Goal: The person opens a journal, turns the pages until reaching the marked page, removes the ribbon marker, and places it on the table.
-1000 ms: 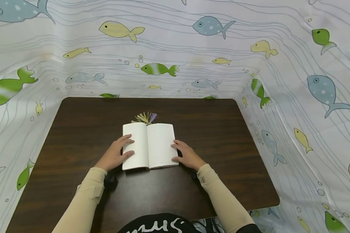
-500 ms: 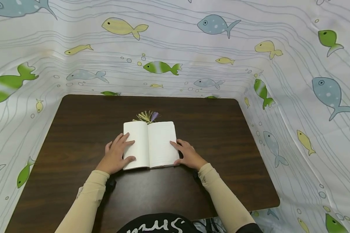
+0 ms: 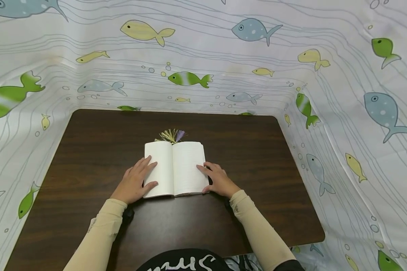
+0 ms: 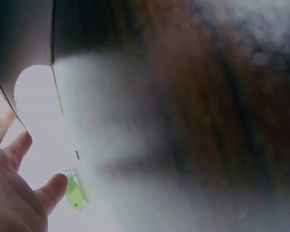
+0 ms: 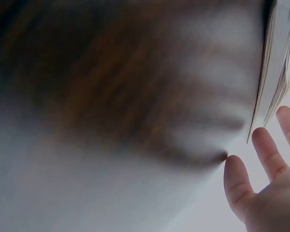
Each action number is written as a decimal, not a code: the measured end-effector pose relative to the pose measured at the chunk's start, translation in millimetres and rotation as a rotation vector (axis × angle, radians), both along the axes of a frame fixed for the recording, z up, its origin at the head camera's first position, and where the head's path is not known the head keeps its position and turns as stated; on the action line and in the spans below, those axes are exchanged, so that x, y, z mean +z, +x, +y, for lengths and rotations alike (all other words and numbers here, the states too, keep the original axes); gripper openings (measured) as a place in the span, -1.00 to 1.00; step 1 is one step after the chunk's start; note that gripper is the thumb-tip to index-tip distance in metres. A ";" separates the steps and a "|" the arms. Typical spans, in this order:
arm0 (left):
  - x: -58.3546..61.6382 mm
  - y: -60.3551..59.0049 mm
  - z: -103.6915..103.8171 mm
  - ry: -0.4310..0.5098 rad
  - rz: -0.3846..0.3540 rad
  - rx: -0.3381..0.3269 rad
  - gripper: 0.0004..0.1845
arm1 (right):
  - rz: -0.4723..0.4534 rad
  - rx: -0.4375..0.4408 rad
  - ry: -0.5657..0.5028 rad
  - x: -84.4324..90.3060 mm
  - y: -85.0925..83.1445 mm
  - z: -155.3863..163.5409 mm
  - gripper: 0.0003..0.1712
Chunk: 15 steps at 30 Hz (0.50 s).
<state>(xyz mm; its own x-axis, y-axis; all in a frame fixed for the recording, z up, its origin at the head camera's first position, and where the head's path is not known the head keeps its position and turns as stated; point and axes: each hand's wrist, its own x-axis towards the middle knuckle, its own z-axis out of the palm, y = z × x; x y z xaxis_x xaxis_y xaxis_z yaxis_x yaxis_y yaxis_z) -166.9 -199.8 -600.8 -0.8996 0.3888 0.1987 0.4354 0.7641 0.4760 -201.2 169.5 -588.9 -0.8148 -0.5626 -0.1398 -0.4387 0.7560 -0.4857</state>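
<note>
Lying beyond the open book (image 3: 175, 169), a tasselled bookmark (image 3: 171, 135) touches its top edge.

Dark wooden table (image 3: 88, 150); fish-print cloth (image 3: 203, 56) hung around it.

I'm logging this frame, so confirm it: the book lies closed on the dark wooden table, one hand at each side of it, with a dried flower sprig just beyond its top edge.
One thing is wrong: the book is open, not closed, its two pages lying flat, as the head view shows. The rest stands: left hand and right hand sit at its sides on the table, with the dried flower sprig beyond its top edge.
</note>
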 end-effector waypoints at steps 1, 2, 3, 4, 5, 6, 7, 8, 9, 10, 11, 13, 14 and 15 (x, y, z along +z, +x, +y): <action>-0.2 0.5 0.0 0.000 -0.003 0.001 -0.23 | 0.001 -0.003 -0.005 -0.4 0.1 0.0 0.16; -0.6 0.7 0.0 0.000 -0.005 0.001 -0.23 | 0.005 -0.006 -0.011 -1.0 0.2 0.1 0.15; -0.3 1.2 0.3 0.003 -0.008 0.002 -0.23 | 0.007 -0.009 -0.012 -1.8 0.2 0.2 0.14; -0.2 1.5 0.4 0.004 -0.012 0.003 -0.23 | 0.008 -0.010 -0.012 -2.7 0.0 0.4 0.14; -0.4 1.6 0.5 0.004 -0.016 0.003 -0.23 | 0.009 -0.009 -0.012 -3.4 -0.1 0.4 0.13; -0.3 1.8 0.7 0.005 -0.020 0.004 -0.23 | 0.012 -0.005 -0.009 -4.2 -0.3 0.4 0.13; -0.1 1.9 0.8 0.007 -0.026 0.005 -0.23 | 0.014 -0.001 -0.002 -4.9 -0.6 0.3 0.13; 0.2 2.0 0.9 0.008 -0.030 0.005 -0.23 | 0.016 0.004 0.003 -5.3 -0.9 0.1 0.13; 0.2 2.1 1.0 0.009 -0.034 0.006 -0.23 | 0.019 0.010 0.013 -5.7 -1.3 -0.2 0.13; 0.2 2.2 1.1 0.009 -0.038 0.006 -0.23 | 0.023 0.015 0.023 -5.8 -1.6 -0.6 0.13; 0.1 2.3 1.2 0.011 -0.042 0.006 -0.23 | 0.031 0.020 0.037 -6.0 -1.9 -1.2 0.13; 0.0 2.5 1.2 0.015 -0.050 0.007 -0.23 | 0.052 0.026 0.063 -5.8 -2.3 -2.4 0.11; 0.0 2.8 1.3 0.015 -0.054 0.008 -0.23 | 0.064 0.027 0.070 -5.5 -2.3 -3.1 0.10; -0.2 3.1 1.3 0.015 -0.058 0.009 -0.23 | 0.076 0.027 0.080 -5.0 -2.2 -3.8 0.08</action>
